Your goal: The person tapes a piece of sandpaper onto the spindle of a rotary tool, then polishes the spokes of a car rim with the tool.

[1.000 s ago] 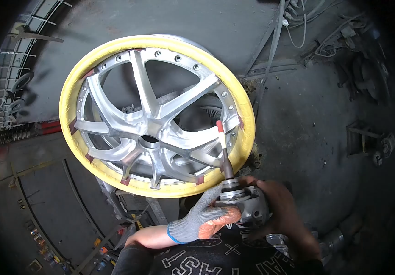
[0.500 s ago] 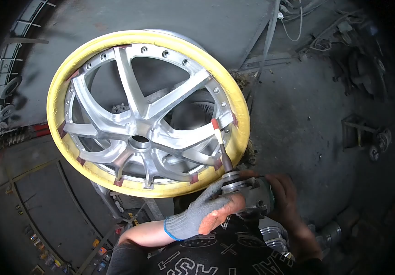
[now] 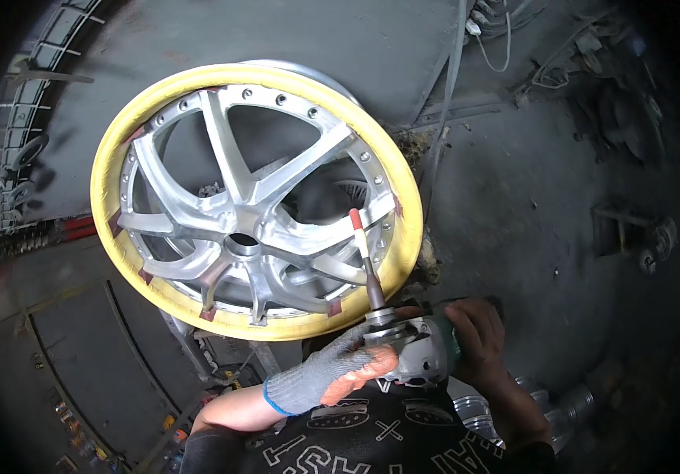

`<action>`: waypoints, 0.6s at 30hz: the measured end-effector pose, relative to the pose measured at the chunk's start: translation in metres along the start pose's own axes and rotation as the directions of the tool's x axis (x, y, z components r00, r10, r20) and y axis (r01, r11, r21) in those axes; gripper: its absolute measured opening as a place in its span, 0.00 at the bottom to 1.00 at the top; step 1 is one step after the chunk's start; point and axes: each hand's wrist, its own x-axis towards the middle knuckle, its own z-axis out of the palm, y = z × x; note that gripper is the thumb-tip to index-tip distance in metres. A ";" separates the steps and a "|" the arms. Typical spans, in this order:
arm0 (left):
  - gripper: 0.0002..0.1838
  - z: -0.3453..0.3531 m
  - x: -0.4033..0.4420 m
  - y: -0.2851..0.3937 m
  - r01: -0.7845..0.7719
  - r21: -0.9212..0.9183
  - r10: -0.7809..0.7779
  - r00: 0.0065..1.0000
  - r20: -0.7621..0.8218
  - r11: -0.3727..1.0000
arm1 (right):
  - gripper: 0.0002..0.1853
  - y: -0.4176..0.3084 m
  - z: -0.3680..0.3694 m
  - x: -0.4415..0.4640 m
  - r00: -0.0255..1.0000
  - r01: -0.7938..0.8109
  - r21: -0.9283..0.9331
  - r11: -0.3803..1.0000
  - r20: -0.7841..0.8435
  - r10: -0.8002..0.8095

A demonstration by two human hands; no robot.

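An angle grinder (image 3: 417,355) with a long spindle and a red-tipped bit (image 3: 355,217) is held in both my hands. My left hand (image 3: 336,373), in a grey and orange work glove, is closed around its head. Bare, my right hand (image 3: 478,336) wraps round the body at the other end. Beyond them a bare-metal alloy wheel (image 3: 229,162) faces up at a tilt, its outer lip covered in yellow tape (image 3: 408,237). The bit's tip overlaps a right-hand spoke; whether it touches I cannot tell. Dark red tape pieces (image 3: 334,307) mark the spoke ends.
Below the wheel is a metal stand (image 3: 191,344). Several silver wheel parts (image 3: 474,415) lie on the floor near my right arm. A strap or cable (image 3: 452,79) hangs behind the wheel. A metal rack (image 3: 16,118) curves along the left, and a small frame (image 3: 623,229) stands at right.
The grinder and both hands have shifted left, and the bit's tip has moved inward along the spoke. The view has shifted slightly. Both hands keep their hold.
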 end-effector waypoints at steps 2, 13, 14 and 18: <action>0.29 -0.002 -0.020 -0.010 -0.091 0.142 0.103 0.992 -0.076 0.986 | 0.32 0.000 0.003 0.001 1.000 0.008 0.003 1.000 0.009 -0.008; 0.25 0.033 -0.026 0.012 -0.072 0.009 0.071 0.959 -0.273 0.997 | 0.34 -0.003 0.003 -0.002 0.997 0.073 -0.055 0.996 -0.007 -0.074; 0.26 0.037 -0.023 0.015 -0.012 0.063 0.034 0.932 -0.360 0.998 | 0.35 -0.003 0.002 -0.004 0.998 0.064 -0.037 0.997 0.010 -0.064; 0.22 0.028 -0.007 0.007 -0.237 0.458 0.356 0.914 -0.193 0.857 | 0.39 -0.001 0.000 -0.012 0.999 0.032 -0.027 0.999 0.034 -0.031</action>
